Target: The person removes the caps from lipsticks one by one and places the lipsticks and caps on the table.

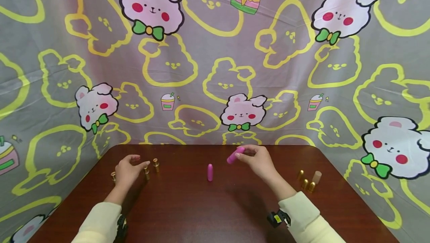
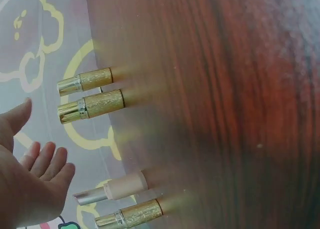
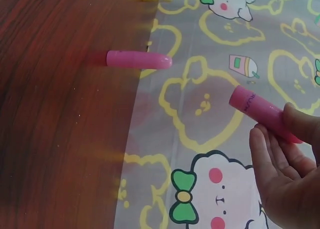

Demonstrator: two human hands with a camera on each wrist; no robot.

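Note:
Between thumb and fingers, my right hand [image 1: 260, 161] pinches a pink lipstick tube [image 1: 236, 155], held tilted above the table; dark lettering shows on the tube [image 3: 260, 109] in the right wrist view. A second pink tube [image 1: 209, 172] with a rounded top stands upright mid-table. My left hand [image 1: 128, 170] hovers at the left with fingers spread and loosely bent, holding nothing. Around it stand gold lipstick tubes [image 1: 156, 165], [image 2: 104, 106] and a beige lipstick tube with a silver top [image 2: 125, 185]; the left wrist view shows them apart from the hand.
On the right of the brown table [image 1: 188, 213] stand several gold bullet-shaped caps [image 1: 305, 183] beside a translucent beige cap [image 1: 317, 177]. A patterned cloth [image 1: 201, 49] hangs behind and along both sides of the table.

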